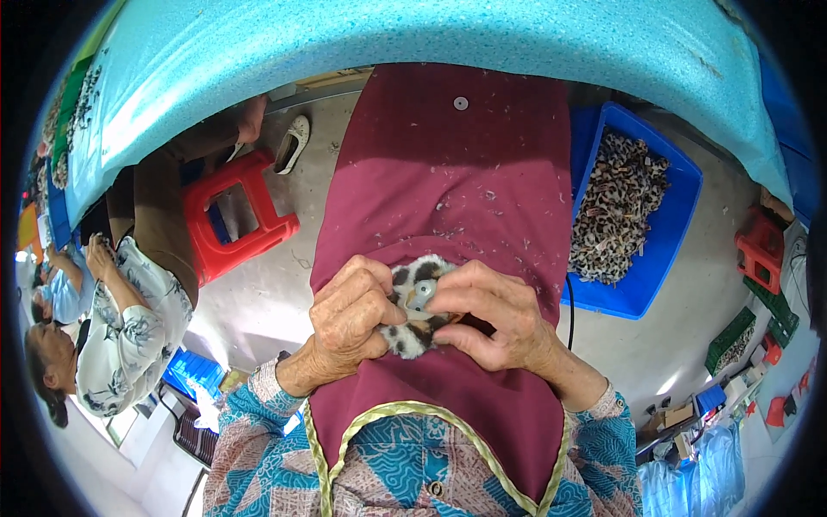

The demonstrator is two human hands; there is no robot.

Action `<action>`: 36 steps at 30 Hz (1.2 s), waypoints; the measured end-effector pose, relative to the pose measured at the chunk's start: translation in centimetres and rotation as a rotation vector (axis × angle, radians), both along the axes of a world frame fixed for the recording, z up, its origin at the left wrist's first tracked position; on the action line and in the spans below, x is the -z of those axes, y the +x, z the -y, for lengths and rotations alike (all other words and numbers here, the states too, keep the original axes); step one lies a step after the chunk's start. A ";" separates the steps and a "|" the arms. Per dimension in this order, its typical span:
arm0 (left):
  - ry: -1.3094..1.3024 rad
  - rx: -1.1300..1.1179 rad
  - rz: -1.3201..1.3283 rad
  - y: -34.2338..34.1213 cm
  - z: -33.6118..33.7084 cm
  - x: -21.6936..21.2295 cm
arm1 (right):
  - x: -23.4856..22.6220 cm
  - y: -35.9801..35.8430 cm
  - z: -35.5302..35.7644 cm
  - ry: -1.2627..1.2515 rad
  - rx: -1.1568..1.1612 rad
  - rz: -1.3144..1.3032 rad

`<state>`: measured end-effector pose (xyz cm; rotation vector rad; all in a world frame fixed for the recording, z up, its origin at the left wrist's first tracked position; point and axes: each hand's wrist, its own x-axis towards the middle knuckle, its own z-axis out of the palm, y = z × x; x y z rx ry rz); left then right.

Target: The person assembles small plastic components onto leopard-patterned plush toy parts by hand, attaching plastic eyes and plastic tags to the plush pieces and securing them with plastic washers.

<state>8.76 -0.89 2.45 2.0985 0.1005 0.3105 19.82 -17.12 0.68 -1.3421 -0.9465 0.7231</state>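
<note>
Furry, spotted black-and-white toy piece (412, 332): we are gripping it with left hand (349, 319) and right hand (491, 314), apparently pressing its pale round eye (420, 296).

Counted, head view: 1 small spotted furry fabric piece (413, 312), held by 2 bare hands, left (349, 317) and right (487, 312). 1 blue plastic crate (642, 284) of spotted pieces. 2 red plastic stools noted, 1 at left (234, 215), 1 at far right (760, 248). 1 maroon apron (448, 189). 1 co-worker (129, 323) seen.

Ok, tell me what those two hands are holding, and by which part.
Both hands hold one small furry piece, white with dark and tan spots. The left hand pinches its left side, the right hand its right side, thumbs meeting at a pale round part in the middle.
</note>
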 end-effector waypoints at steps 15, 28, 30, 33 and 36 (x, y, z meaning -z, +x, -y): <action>0.043 -0.063 -0.130 0.8 0.7 0.4 | -0.5 1.2 -0.9 -0.048 0.057 0.252; -1.712 -0.180 -0.777 0.8 -0.8 1.7 | 1.4 2.5 -1.7 -0.228 0.061 -0.232; -1.858 -0.200 -0.783 0.5 -0.8 2.4 | 1.7 2.5 -1.7 -0.244 0.062 -0.175; -1.831 -0.222 -0.755 0.7 -0.8 2.7 | 1.2 2.4 -2.1 -0.318 0.005 -0.508; -1.793 -0.261 -0.802 0.3 -1.0 2.8 | 1.9 1.8 -1.6 -0.269 0.001 -0.521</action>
